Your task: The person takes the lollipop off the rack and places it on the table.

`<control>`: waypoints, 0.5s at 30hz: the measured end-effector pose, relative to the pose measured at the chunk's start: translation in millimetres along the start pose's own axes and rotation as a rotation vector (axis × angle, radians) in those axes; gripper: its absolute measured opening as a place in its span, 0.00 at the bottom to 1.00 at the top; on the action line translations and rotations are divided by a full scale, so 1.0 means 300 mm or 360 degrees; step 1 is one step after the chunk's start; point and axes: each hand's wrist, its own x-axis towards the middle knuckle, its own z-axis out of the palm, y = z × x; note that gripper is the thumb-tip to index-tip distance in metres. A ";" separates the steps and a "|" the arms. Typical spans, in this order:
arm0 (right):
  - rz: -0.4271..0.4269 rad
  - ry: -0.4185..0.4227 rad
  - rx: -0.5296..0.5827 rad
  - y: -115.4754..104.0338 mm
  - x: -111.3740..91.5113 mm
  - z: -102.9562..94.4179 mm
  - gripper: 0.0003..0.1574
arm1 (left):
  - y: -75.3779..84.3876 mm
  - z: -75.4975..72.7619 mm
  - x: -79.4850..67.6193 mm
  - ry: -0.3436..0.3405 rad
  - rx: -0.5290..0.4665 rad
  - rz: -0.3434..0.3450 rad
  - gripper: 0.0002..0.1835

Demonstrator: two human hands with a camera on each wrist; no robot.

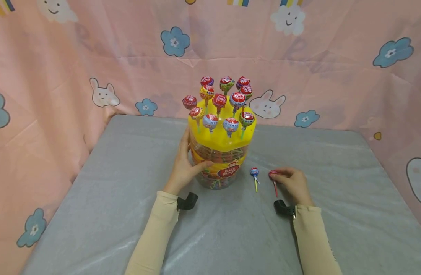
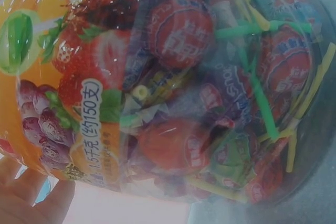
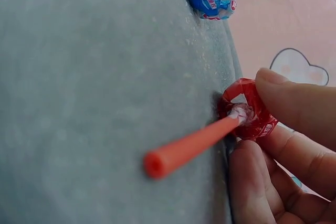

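A clear plastic jar (image 1: 217, 168) full of lollipops stands upright on the table, topped by a yellow lid (image 1: 213, 141) with several lollipops (image 1: 219, 101) stuck in it by their sticks. My left hand (image 1: 184, 168) holds the jar's left side, thumb across the front. In the left wrist view, the jar's label (image 2: 79, 77) and wrapped candies fill most of the picture. Right of the jar, my right hand (image 1: 294, 183) pinches the head of a red lollipop (image 3: 252, 108) lying on the table, its red stick pointing toward me. A blue lollipop (image 1: 254, 172) lies between jar and right hand.
The table (image 1: 127, 160) wears a grey cover. Behind it and at its sides hangs a pink curtain (image 1: 134, 46) printed with rabbits, clouds and flowers. A black wrist mount (image 1: 187, 201) sits on each forearm.
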 end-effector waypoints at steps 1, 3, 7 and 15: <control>-0.0004 0.0000 0.0001 0.001 0.000 0.000 0.23 | 0.000 0.000 0.000 0.0001 -0.0001 0.0004 0.57; 0.0000 -0.0004 -0.0010 -0.001 0.000 -0.002 0.23 | -0.002 -0.001 0.000 0.0000 -0.0002 0.0013 0.57; 0.0025 -0.0025 -0.0029 -0.008 -0.003 -0.007 0.24 | -0.002 -0.001 0.001 -0.0002 -0.0004 0.0025 0.57; -0.0003 -0.0061 0.0077 -0.017 -0.008 -0.025 0.22 | 0.002 -0.002 0.000 -0.0005 0.0008 0.0003 0.57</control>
